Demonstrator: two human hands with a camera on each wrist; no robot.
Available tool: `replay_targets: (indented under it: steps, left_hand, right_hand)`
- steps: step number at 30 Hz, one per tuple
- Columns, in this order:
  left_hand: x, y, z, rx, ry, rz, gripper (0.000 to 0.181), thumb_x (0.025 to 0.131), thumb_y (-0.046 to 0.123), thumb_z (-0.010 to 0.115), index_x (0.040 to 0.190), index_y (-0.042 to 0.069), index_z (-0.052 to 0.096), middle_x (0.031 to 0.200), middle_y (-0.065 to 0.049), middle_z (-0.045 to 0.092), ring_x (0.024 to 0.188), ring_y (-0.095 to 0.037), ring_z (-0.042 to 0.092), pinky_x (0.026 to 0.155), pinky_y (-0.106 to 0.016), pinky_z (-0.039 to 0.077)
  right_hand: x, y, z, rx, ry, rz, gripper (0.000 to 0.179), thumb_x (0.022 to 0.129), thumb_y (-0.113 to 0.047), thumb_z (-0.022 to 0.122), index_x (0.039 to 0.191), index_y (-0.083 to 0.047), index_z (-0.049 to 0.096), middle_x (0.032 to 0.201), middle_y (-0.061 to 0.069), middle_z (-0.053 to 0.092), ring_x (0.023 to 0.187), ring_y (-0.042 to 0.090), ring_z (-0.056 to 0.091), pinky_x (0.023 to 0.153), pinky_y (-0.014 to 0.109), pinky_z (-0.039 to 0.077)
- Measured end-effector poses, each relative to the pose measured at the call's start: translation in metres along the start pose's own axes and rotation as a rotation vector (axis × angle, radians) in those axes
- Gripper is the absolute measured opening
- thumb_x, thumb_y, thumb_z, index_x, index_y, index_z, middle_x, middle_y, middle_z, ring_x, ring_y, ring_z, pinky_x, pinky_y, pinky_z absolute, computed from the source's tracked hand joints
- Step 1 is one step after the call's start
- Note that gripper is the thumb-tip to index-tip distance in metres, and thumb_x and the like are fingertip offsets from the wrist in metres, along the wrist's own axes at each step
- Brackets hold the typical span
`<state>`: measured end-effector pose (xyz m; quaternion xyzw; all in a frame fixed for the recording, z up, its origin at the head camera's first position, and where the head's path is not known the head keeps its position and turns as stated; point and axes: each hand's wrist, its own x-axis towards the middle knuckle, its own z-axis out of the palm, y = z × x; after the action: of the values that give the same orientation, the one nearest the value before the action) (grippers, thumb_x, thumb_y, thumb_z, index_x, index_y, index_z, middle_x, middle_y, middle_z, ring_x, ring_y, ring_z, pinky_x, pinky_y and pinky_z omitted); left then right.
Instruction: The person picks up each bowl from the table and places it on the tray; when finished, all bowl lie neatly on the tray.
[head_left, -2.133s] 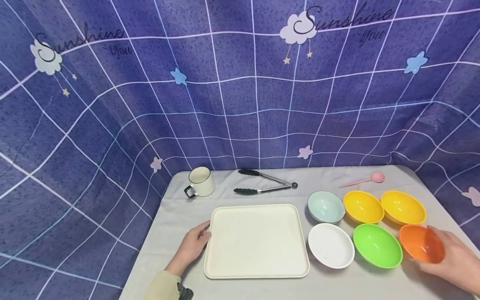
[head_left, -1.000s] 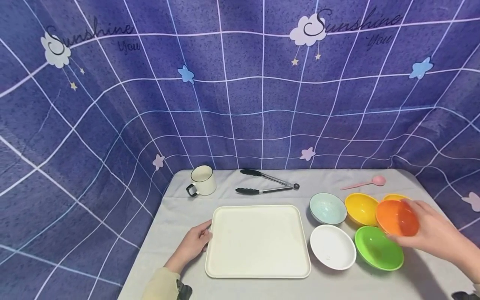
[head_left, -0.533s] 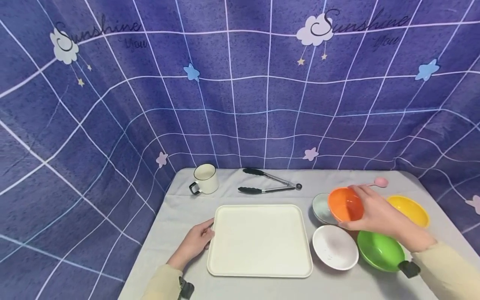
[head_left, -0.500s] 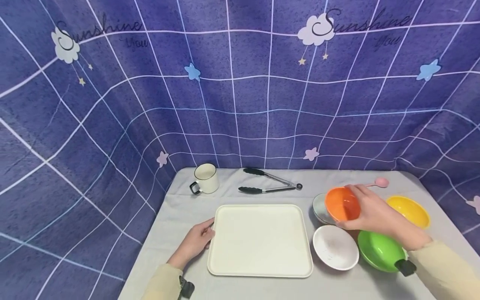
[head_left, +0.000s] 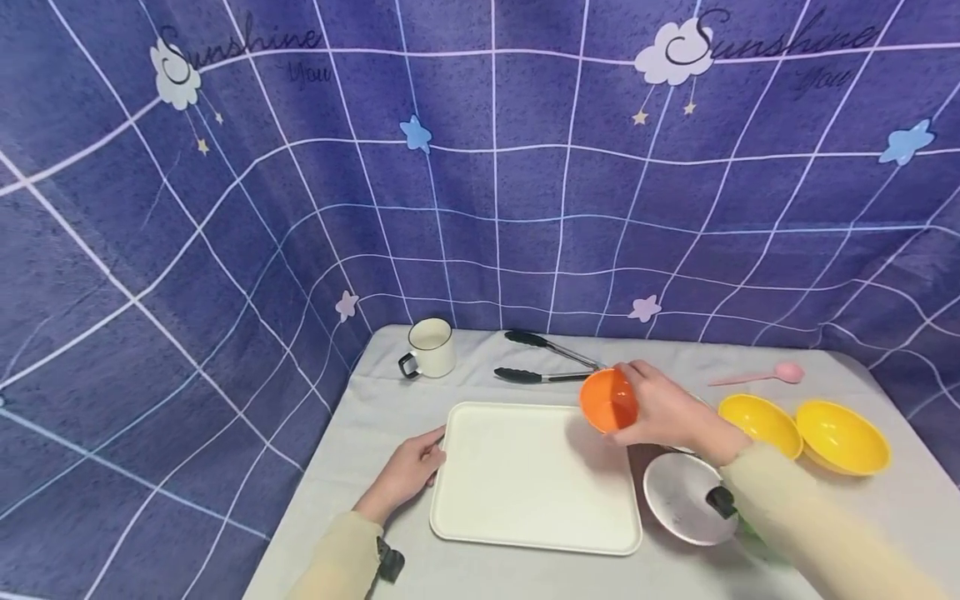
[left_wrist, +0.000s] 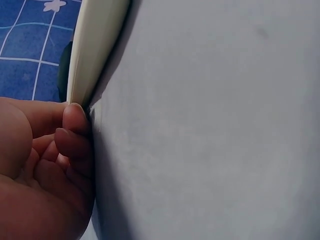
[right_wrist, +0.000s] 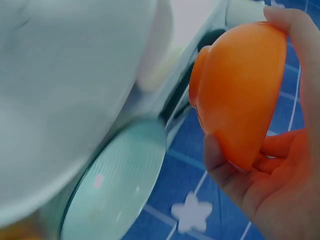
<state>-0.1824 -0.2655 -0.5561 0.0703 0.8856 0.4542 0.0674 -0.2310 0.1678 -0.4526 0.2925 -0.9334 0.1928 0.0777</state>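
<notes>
My right hand grips an orange bowl by its rim and holds it above the right back corner of the cream tray. In the right wrist view the orange bowl is tipped on its side, thumb and fingers spread around it. At the tray's left edge, my left hand holds the rim. The left wrist view shows curled fingers with a tip against the tray's edge. Below my right forearm lies a white bowl, partly covered by the wrist strap.
Two yellow bowls stand at the right, near a pink spoon. A pale blue bowl is mostly hidden by my right arm, as is a green bowl. Behind the tray lie black-handled tongs and a white mug.
My right hand took the orange bowl from the right end of the front row, lifted it and carried it left, over the other bowls, to the tray. The left hand stayed at the tray.
</notes>
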Motion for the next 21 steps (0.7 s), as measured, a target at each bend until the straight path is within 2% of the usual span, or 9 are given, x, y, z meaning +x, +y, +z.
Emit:
replay_targets:
  steps: [3,10,15,21]
  left_hand:
    - [0.001,0.002,0.0,0.004,-0.001,0.005,0.05,0.104,0.007,0.059,0.153,0.0,0.049,0.071,0.0,0.057,0.053,-0.014,0.054,0.059,-0.03,0.046]
    - [0.001,0.001,0.001,-0.009,-0.004,0.018,0.05,0.103,0.005,0.059,0.153,0.001,0.05,0.072,0.0,0.058,0.053,-0.013,0.054,0.057,-0.029,0.047]
    - [0.001,0.0,0.001,-0.02,0.003,0.02,0.05,0.103,0.005,0.059,0.152,0.0,0.05,0.072,0.0,0.058,0.052,-0.012,0.054,0.056,-0.028,0.047]
    - [0.001,-0.004,-0.001,-0.025,0.001,-0.005,0.05,0.104,0.008,0.06,0.153,0.003,0.05,0.072,0.0,0.058,0.053,-0.011,0.053,0.055,-0.027,0.045]
  right_hand:
    - [0.016,-0.009,0.016,0.013,-0.019,-0.024,0.105,0.06,-0.041,0.09,0.137,0.017,0.049,0.121,0.025,0.06,0.101,0.033,0.062,0.089,0.048,0.056]
    - [0.045,-0.038,0.055,0.055,-0.134,0.006,0.108,0.064,-0.043,0.087,0.143,0.017,0.045,0.136,0.033,0.054,0.121,0.042,0.057,0.098,0.053,0.051]
    - [0.062,-0.057,0.08,0.051,-0.144,-0.028,0.106,0.065,-0.046,0.089,0.139,0.017,0.048,0.131,0.032,0.058,0.12,0.043,0.059,0.101,0.05,0.05]
    - [0.083,-0.084,0.104,0.062,-0.142,0.016,0.112,0.063,-0.059,0.092,0.14,0.01,0.05,0.126,0.022,0.06,0.115,0.035,0.059,0.1,0.044,0.05]
